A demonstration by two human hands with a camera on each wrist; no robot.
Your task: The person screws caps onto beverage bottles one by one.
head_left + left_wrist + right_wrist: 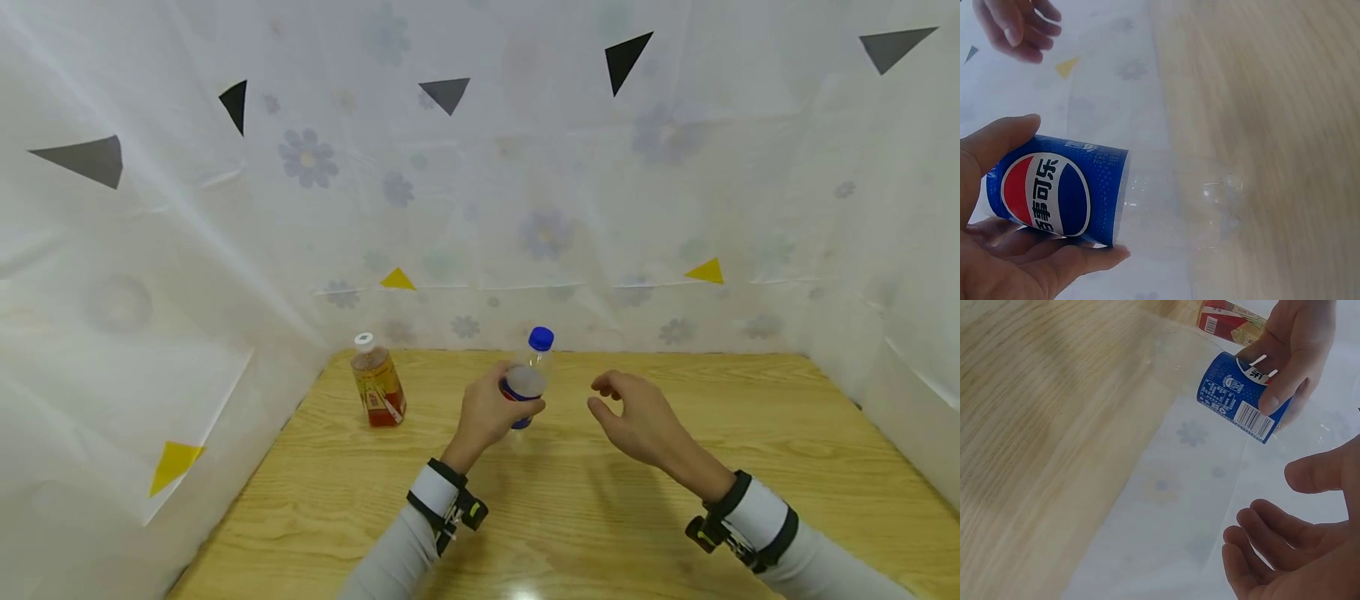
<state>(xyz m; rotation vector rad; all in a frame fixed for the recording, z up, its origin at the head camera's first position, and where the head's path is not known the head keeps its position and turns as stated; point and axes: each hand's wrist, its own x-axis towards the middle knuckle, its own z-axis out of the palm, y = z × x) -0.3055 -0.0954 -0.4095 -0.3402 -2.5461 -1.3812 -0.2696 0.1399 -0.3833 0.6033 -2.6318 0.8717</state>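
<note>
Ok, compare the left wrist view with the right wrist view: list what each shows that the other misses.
Only the left wrist view shows the round red, white and blue Pepsi logo on the bottle's label and the yellow triangle on the white sheet.

Only the right wrist view shows the label's barcode and part of the tea bottle behind.

Both show the clear Pepsi bottle, held off the wooden table by the left hand gripping its blue label, and the right hand open and empty nearby.

1. The cola bottle (525, 385) is clear, glossy plastic with a shiny blue label.
2. The table (750, 433) is pale wood, smooth, slightly glossy.
3. The wall sheeting (525, 208) is thin, translucent, creased plastic.
</note>
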